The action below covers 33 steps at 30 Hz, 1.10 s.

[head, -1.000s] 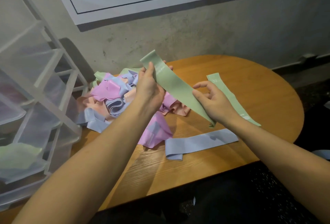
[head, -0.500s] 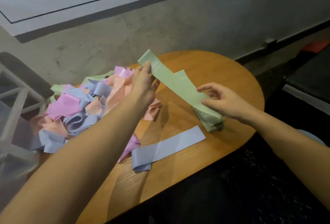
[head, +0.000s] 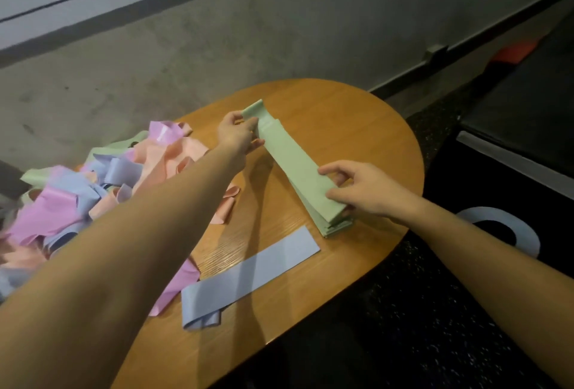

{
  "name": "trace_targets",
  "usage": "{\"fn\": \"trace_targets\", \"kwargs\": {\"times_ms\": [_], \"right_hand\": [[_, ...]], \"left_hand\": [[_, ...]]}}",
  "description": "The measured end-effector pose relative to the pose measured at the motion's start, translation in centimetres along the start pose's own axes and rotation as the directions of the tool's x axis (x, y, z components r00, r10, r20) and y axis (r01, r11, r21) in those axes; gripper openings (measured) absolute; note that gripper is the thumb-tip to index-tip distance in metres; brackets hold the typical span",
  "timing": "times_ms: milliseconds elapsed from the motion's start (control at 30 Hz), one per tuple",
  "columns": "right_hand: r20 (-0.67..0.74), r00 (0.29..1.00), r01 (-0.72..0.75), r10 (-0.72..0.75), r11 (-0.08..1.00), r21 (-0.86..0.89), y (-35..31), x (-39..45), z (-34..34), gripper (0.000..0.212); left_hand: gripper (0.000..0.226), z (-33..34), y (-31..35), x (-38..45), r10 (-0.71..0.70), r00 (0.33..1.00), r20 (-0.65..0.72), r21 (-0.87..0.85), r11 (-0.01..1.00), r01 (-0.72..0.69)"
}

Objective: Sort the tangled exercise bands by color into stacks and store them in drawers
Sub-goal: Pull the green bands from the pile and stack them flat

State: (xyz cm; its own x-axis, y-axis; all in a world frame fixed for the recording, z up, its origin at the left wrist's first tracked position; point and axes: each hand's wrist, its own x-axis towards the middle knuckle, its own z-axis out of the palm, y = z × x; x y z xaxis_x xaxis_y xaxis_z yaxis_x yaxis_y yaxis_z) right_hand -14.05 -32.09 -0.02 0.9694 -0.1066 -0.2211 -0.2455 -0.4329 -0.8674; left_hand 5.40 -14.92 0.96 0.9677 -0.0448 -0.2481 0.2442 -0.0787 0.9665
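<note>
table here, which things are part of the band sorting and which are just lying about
Part of the job:
- green band, held by the left hand and right hand
- green stack beneath it
- blue band lying flat
- tangled pile of pink, peach, blue and green bands

Just lying about:
- white ring on the floor
- orange object by the wall

- The tangled pile lies at the table's left edge.
- The neat stack lies near the right edge.
- One flat band lies near the front edge, between them.
</note>
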Motion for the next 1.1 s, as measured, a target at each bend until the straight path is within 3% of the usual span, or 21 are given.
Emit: {"fn": "trace_targets", "kwargs": {"times_ms": [267,533,667,967,1100], "right_hand": [[0.065,0.997,-0.019,0.038,0.964,-0.265,1.9,1.6,-0.4,0.048],[0.138,0.989,0.114,-0.051,0.859,-0.5,2.9,1.1,-0.2,0.055],[0.213,0.973,0.198,-0.09,0.8,-0.566,3.2,0.8,0.5,0.053],[0.216,0.973,0.189,-0.077,0.804,-0.564,3.0,0.9,0.0,0.05],[0.143,0.986,0.144,-0.086,0.875,-0.461,2.1,1.1,-0.2,0.046]], "left_hand": [[0.026,2.0,-2.0,1.3,0.052,0.998,0.026,0.297,0.953,-0.057],[0.029,2.3,-3.0,3.3,0.133,0.99,0.045,0.41,0.901,-0.14],[0.034,2.2,-3.9,3.9,0.2,0.978,0.066,0.566,0.799,-0.202],[0.041,1.4,-3.7,4.3,0.221,0.946,0.237,0.697,0.64,-0.324],[0.038,0.4,-2.9,3.3,0.256,0.926,0.278,0.661,0.649,-0.377]]}}
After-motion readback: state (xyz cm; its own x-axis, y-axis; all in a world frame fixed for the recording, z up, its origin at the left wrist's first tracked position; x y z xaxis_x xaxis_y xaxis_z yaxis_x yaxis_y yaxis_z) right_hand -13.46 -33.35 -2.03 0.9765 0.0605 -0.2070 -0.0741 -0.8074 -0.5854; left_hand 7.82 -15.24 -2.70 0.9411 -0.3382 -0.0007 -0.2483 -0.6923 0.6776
